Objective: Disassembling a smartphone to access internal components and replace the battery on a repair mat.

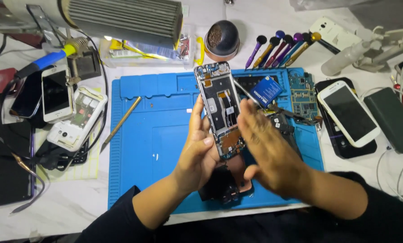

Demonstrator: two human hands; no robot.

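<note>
— White marble desk (pixel 75 204), cluttered from edge to edge. What is the biggest thing on it?

— The blue silicone work mat (pixel 152 135), lying flat in the middle, with shallow moulded compartments along its top edge. The right-hand compartments hold a green circuit board (pixel 303 96) and a small blue battery (pixel 266 91); the left ones look bare.

— And the opened phone?

— The phone frame (pixel 220 108) is lifted above the mat, tilted nearly upright, its open back facing the camera with ribbon cables and a copper patch showing. The left hand (pixel 199 155) is clamped around its lower left edge, thumb pressed on the rim. The right hand (pixel 271 150) is spread flat, fingers together, just beside the frame's right edge; I cannot tell whether it touches.

— Any other containers?

— A clear plastic box (pixel 147 51) behind the mat, holding yellow strips and small parts, and beside it a round dark pot (pixel 221 39) filled with brownish wire wool.

— Smaller things?

— A white phone (pixel 348 112) lies on a black one at the right, more phones at the left, a row of coloured-handled screwdrivers (pixel 282 47) leans behind the mat, and a brass-coloured pry tool (pixel 122 120) rests across the mat's left edge.
</note>
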